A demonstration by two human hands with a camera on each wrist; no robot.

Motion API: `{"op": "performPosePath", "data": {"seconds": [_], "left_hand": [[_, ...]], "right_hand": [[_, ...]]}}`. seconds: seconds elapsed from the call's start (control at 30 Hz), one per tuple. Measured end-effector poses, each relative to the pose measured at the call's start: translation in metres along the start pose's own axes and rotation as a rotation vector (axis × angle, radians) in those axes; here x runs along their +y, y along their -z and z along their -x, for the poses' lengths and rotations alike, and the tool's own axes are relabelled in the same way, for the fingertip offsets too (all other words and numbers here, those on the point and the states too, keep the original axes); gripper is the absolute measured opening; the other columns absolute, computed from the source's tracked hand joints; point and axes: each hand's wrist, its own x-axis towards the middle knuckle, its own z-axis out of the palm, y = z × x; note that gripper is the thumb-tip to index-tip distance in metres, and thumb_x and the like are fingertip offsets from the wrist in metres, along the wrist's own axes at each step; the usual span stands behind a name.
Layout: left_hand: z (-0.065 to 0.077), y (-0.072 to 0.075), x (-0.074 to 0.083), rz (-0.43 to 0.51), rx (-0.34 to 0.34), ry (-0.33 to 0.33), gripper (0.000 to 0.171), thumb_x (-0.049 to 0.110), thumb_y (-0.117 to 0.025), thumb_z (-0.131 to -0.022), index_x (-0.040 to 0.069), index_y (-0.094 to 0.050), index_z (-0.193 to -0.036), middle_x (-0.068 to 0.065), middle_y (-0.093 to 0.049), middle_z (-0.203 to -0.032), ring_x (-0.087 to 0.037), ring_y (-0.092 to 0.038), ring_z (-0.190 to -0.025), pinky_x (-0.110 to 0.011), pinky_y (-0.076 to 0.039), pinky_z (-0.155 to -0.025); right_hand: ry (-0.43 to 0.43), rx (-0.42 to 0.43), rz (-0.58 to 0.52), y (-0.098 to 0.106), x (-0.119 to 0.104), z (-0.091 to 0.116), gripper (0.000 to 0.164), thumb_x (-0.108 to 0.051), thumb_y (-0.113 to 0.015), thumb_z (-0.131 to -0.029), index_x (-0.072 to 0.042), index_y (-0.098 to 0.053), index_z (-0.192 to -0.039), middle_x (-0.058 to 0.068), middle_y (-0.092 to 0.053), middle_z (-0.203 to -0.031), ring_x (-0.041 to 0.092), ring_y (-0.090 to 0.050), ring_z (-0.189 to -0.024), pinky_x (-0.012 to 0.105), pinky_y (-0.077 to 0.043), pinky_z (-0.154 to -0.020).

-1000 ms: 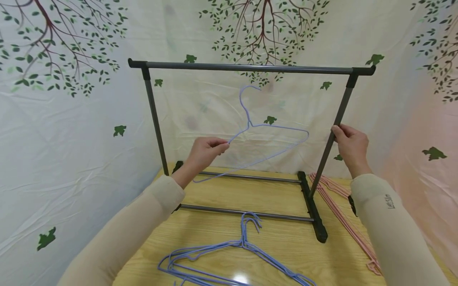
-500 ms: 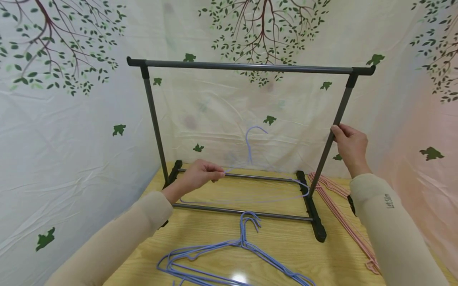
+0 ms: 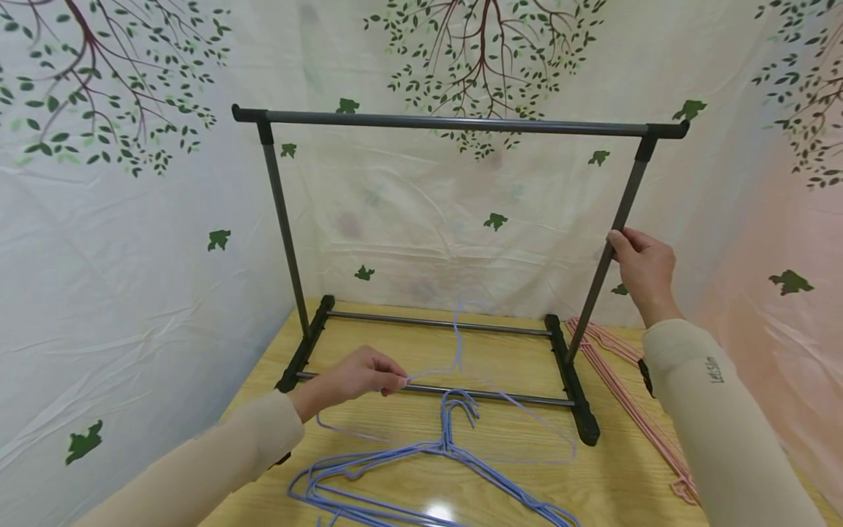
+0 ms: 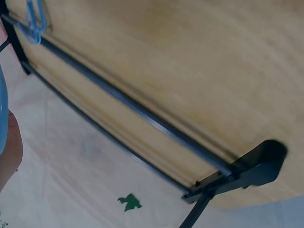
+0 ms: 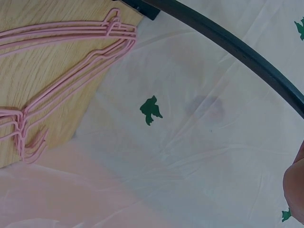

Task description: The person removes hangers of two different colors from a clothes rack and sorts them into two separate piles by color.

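My left hand pinches one shoulder of a thin blue hanger, blurred by motion, low in front of the rack's lower front bar. The hanger's hook points up and its wide part overlaps a stack of blue hangers lying on the table. At the left edge of the left wrist view, a bit of that hand shows beside blue hanger wire. My right hand holds the right upright post of a dark metal garment rack between thumb and fingers.
Pink hangers lie on the wooden table to the right of the rack, partly behind the right sleeve. The rack's black feet stand on the table. A pale cloth with leaf prints hangs behind and at both sides.
My left hand has lowered the blue hanger from just under the top bar to near the table, toward me. The right hand stays on the post.
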Motion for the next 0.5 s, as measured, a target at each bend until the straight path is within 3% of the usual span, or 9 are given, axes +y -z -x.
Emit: {"op": "performPosePath", "data": {"seconds": [0.3,0.5], "left_hand": [[0.027,-0.017,-0.030,0.117,-0.045,0.072,0.022,0.011,-0.067,-0.094,-0.009,-0.073,-0.102,-0.004,-0.066,-0.073,-0.014,-0.058,-0.068,-0.032,-0.049,-0.066],[0.032,-0.030,-0.040,0.210,-0.081,0.111,0.025,0.010,-0.067,-0.094,-0.014,-0.070,-0.102,-0.005,-0.066,-0.072,-0.013,-0.056,-0.066,-0.029,-0.045,-0.064]], "right_hand": [[-0.006,-0.003,-0.005,0.000,0.000,0.000,0.062,-0.053,-0.053,-0.097,-0.012,-0.055,-0.143,0.012,-0.058,-0.139,0.011,-0.065,-0.113,0.038,-0.045,-0.102],[-0.020,-0.008,-0.008,0.001,-0.002,0.002,0.063,-0.054,-0.053,-0.097,-0.012,-0.053,-0.144,0.012,-0.056,-0.141,0.012,-0.063,-0.115,0.038,-0.045,-0.103]]}}
